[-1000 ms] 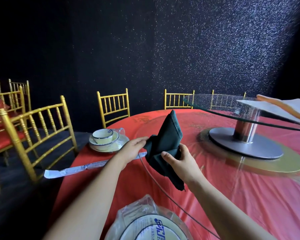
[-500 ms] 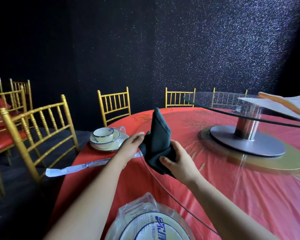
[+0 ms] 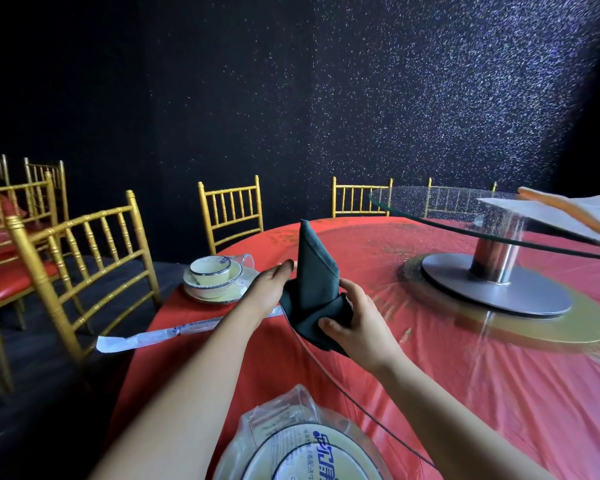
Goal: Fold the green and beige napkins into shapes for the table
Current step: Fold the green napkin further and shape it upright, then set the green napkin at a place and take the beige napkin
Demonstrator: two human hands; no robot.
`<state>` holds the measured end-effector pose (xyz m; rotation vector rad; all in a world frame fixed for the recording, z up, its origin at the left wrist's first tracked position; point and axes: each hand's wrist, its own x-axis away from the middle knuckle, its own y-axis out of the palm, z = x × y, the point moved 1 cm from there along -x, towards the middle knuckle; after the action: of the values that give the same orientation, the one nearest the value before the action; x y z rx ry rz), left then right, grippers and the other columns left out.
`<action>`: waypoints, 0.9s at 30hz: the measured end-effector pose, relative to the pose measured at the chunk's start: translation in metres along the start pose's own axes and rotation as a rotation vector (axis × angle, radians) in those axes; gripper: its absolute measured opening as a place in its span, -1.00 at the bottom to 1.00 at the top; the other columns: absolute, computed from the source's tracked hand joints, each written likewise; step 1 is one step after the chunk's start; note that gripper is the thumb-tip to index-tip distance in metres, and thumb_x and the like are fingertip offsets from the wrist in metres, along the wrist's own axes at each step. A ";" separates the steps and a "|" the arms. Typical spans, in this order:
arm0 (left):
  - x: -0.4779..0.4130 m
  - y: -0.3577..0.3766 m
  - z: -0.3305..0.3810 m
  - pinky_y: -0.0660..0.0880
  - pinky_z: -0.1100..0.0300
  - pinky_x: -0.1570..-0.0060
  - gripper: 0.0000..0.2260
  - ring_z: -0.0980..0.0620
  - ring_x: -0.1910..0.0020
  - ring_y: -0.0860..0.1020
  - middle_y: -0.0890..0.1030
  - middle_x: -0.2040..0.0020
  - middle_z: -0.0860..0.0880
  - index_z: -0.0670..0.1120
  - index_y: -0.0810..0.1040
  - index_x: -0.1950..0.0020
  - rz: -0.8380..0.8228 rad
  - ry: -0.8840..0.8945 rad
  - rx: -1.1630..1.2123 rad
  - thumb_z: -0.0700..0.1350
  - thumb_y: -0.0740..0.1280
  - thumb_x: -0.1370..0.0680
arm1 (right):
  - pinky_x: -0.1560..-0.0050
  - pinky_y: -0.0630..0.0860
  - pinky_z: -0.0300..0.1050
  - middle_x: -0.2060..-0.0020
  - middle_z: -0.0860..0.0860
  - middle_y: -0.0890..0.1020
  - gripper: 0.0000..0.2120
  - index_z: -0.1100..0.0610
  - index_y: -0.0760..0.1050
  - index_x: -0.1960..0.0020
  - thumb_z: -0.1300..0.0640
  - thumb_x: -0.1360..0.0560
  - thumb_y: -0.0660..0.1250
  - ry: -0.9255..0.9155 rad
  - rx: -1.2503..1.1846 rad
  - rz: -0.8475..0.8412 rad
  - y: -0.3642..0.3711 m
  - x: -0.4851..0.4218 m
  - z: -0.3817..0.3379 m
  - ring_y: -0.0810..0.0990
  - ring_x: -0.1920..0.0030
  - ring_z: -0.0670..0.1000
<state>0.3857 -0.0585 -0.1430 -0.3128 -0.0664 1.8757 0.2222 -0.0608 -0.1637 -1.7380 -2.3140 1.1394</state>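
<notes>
A dark green napkin (image 3: 314, 275) stands folded into an upright cone with its tip pointing up, over the red-covered round table (image 3: 430, 393). My left hand (image 3: 271, 289) presses flat against the cone's left side. My right hand (image 3: 355, 327) grips the folded base at the lower right, thumb on the front. A beige napkin (image 3: 568, 216) with an orange edge lies on the glass turntable (image 3: 447, 209) at the far right, partly cut off by the frame.
A wrapped cup and saucer set (image 3: 215, 278) sits at the table's left edge, with a wrapped chopstick sleeve (image 3: 174, 332) beside it. A plastic-wrapped plate set (image 3: 309, 445) lies near me. Gold chairs (image 3: 84, 258) ring the table. The turntable's steel base (image 3: 496, 292) stands at right.
The napkin has been drawn from a loose, leaning bundle into a tighter upright cone. My left hand has moved from its edge to its side, and my right hand has shifted to the base.
</notes>
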 end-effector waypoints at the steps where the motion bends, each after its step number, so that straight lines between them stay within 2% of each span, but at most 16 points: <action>1: -0.001 -0.003 0.000 0.24 0.22 -0.30 -0.68 0.09 -0.33 0.37 0.47 -0.26 0.07 -0.05 0.49 -0.27 0.006 0.019 -0.012 -0.02 0.06 -0.64 | -0.25 0.27 -0.23 -0.26 0.09 0.40 -0.35 0.11 0.22 -0.40 0.20 -0.39 0.41 0.018 -0.015 0.007 -0.001 0.001 0.001 0.37 -0.29 0.04; 4: -0.001 -0.007 -0.002 0.09 0.13 -0.45 -0.69 0.09 -0.46 0.21 0.35 -0.43 0.00 0.02 0.50 -0.27 0.013 0.051 -0.043 0.02 0.07 -0.63 | -0.36 0.28 -0.10 -0.35 0.07 0.32 -0.30 0.07 0.17 -0.43 0.08 -0.40 0.43 0.062 -0.100 0.011 -0.004 0.004 0.003 0.34 -0.34 0.01; 7: 0.000 -0.006 -0.002 0.12 0.19 -0.41 -0.74 0.09 -0.46 0.20 0.35 -0.41 0.03 0.05 0.47 -0.24 0.034 0.054 -0.012 -0.03 0.09 -0.63 | -0.34 0.35 0.03 -0.37 0.08 0.30 -0.26 0.06 0.16 -0.43 0.00 -0.38 0.44 0.081 -0.172 0.020 -0.004 0.008 0.003 0.38 -0.31 0.04; 9: 0.001 -0.007 -0.001 0.14 0.22 -0.39 -0.67 0.08 -0.45 0.22 0.36 -0.41 0.03 -0.05 0.40 -0.37 0.056 0.049 -0.008 -0.05 0.08 -0.63 | -0.33 0.35 0.04 -0.36 0.06 0.29 -0.23 0.06 0.14 -0.44 -0.04 -0.36 0.44 0.084 -0.177 0.025 -0.004 0.011 0.002 0.38 -0.30 0.04; 11: 0.000 -0.008 -0.002 0.12 0.19 -0.41 -0.64 0.07 -0.45 0.23 0.33 -0.44 0.02 -0.07 0.36 -0.40 0.078 0.045 -0.022 -0.02 0.08 -0.63 | -0.35 0.33 0.05 -0.37 0.05 0.27 -0.21 0.07 0.13 -0.45 -0.05 -0.35 0.45 0.072 -0.164 0.040 -0.003 0.013 0.003 0.34 -0.33 0.03; 13: 0.001 -0.005 0.000 0.17 0.20 -0.36 -0.66 0.05 -0.42 0.28 0.39 -0.39 0.02 -0.07 0.39 -0.38 0.082 0.042 -0.017 -0.03 0.07 -0.64 | -0.36 0.32 0.02 -0.36 0.06 0.29 -0.24 0.08 0.16 -0.43 -0.02 -0.36 0.46 0.047 -0.126 0.050 -0.002 0.013 0.002 0.32 -0.35 0.01; 15: 0.001 0.002 0.001 0.25 0.23 -0.24 -0.70 0.06 -0.33 0.37 0.47 -0.30 0.01 -0.06 0.45 -0.29 0.086 0.048 -0.023 -0.08 0.05 -0.64 | -0.34 0.33 -0.02 -0.33 0.07 0.34 -0.32 0.07 0.22 -0.41 0.00 -0.38 0.44 0.021 -0.071 0.057 -0.002 0.012 0.001 0.35 -0.33 0.01; 17: 0.001 0.007 0.005 0.24 0.26 -0.15 -0.70 0.05 -0.24 0.41 0.49 -0.29 -0.03 -0.07 0.48 -0.26 0.104 0.054 -0.042 -0.08 0.03 -0.64 | -0.34 0.32 -0.02 -0.33 0.07 0.35 -0.32 0.08 0.22 -0.41 -0.01 -0.39 0.43 0.019 -0.055 0.069 -0.003 0.010 -0.001 0.35 -0.33 0.01; 20: -0.002 0.006 0.008 0.20 0.25 -0.19 -0.66 0.02 -0.37 0.34 0.43 -0.36 -0.02 -0.07 0.42 -0.35 0.130 0.033 -0.043 -0.04 0.01 -0.65 | -0.37 0.29 0.01 -0.36 0.07 0.29 -0.23 0.10 0.16 -0.44 -0.06 -0.36 0.45 0.037 -0.086 0.064 -0.007 0.010 -0.001 0.29 -0.38 0.02; 23: -0.003 0.000 0.008 0.17 0.28 -0.17 -0.65 0.08 -0.32 0.34 0.45 -0.29 0.01 -0.11 0.42 -0.34 0.158 0.042 -0.036 -0.04 0.01 -0.65 | -0.38 0.28 0.03 -0.38 0.07 0.26 -0.21 0.10 0.14 -0.45 -0.07 -0.36 0.45 0.049 -0.096 0.058 -0.010 0.013 0.000 0.27 -0.39 0.01; 27: -0.001 -0.006 0.007 0.15 0.29 -0.25 -0.62 0.04 -0.40 0.33 0.44 -0.36 -0.07 -0.15 0.40 -0.36 0.154 0.039 0.004 -0.03 0.00 -0.65 | -0.38 0.27 0.04 -0.39 0.07 0.22 -0.19 0.10 0.11 -0.46 -0.07 -0.37 0.44 0.062 -0.094 0.044 -0.013 0.018 0.001 0.24 -0.40 0.01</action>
<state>0.3894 -0.0570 -0.1350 -0.3602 -0.0127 2.0213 0.2049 -0.0476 -0.1637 -1.8362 -2.3400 0.9826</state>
